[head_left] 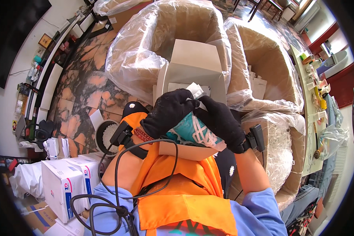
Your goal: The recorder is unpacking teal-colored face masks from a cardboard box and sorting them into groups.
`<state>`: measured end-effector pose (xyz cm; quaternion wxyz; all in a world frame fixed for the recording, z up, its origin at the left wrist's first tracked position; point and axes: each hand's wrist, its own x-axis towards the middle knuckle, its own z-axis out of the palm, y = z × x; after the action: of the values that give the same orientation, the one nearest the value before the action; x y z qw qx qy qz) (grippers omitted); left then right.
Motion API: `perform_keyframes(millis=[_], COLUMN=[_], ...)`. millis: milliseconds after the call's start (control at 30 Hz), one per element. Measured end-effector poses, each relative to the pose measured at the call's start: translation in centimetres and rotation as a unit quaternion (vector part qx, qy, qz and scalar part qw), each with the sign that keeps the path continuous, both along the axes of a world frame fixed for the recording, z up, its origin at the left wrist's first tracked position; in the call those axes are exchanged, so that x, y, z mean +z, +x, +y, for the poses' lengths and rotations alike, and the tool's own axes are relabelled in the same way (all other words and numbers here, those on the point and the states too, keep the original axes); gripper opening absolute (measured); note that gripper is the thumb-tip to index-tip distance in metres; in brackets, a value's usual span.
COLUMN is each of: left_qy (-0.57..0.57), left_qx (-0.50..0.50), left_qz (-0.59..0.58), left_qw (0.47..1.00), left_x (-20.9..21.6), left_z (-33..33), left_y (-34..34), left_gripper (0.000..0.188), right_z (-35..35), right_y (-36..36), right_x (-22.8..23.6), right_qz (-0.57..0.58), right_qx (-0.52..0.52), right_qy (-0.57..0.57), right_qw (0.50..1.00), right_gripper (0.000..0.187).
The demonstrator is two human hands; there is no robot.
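Both my hands wear black gloves and meet above an open white cardboard box at my lap. Between the fingertips of my left hand and my right hand sits a small white folded piece; whether it is paper or plastic I cannot tell. Both hands are closed on it. Below them, in the near part of the box, lies a teal bundle with loose white cords across it. Flat white pieces show in the box's far part, partly hidden by the hands.
Ahead stands a large carton lined with clear plastic. A second lined carton with white pieces is at the right; a nearer one holds white strands. A dark pot and white boxes stand left. A black cable loops over my left arm.
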<state>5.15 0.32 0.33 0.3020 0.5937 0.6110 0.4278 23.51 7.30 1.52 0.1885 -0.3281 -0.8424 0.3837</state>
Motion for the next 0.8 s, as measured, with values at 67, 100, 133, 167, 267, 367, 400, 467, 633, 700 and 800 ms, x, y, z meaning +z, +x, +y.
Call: perform_keyframes(millis=[67,100,133,167,267,367,400,467,633,700,800], left_qy=[-0.013,-0.008,-0.003,-0.003,0.014,-0.023,0.006,0.033,0.068,0.012,0.223], left_qx=[0.003,0.023,0.043,0.045,0.059,0.075,0.083,0.09,0.156,0.125,0.095], left_qz=[-0.04,-0.066,-0.092,-0.092,-0.148,-0.171,-0.063,0.045,0.161,0.1,0.137], left_qw=[0.999,0.998,0.995,0.995,0.987,0.982,0.995,0.994,0.972,0.987,0.961], left_x=[0.0,-0.1,-0.3,-0.6,-1.3,-1.4,-1.9,-3.0,-2.9,-4.1,-4.8], left_z=[-0.2,-0.2,-0.2,-0.1,0.3,0.7,1.1,1.9,3.1,3.0,4.5], left_y=[0.2,0.5,0.8,1.0,1.5,1.4,1.2,0.8,-1.1,-3.1,-2.3], left_gripper=[0.016,0.017,0.018,0.018,0.015,0.017,0.019,0.02,0.023,0.021,0.017], right_z=[-0.1,-0.2,-0.3,-0.5,-1.3,-2.5,-2.9,-3.5,-6.2,-7.0,-6.0], right_y=[-0.3,-0.5,-0.7,-0.9,-0.9,-1.2,-1.2,-1.0,0.6,0.8,1.4], right_x=[0.5,0.6,0.5,0.4,0.5,1.3,1.8,2.9,4.7,5.8,5.9], right_qz=[-0.023,-0.045,-0.046,-0.031,-0.007,0.022,0.042,0.005,-0.085,-0.089,-0.158], right_qx=[0.005,0.01,0.012,-0.006,-0.026,-0.02,-0.013,-0.002,0.103,0.095,-0.008], right_qy=[0.027,0.055,0.053,0.058,0.121,0.209,0.24,0.262,0.316,0.337,0.341], right_qw=[0.999,0.997,0.997,0.998,0.992,0.977,0.97,0.965,0.939,0.933,0.927], right_gripper=[0.027,0.024,0.024,0.022,0.019,0.016,0.016,0.019,0.016,0.017,0.021])
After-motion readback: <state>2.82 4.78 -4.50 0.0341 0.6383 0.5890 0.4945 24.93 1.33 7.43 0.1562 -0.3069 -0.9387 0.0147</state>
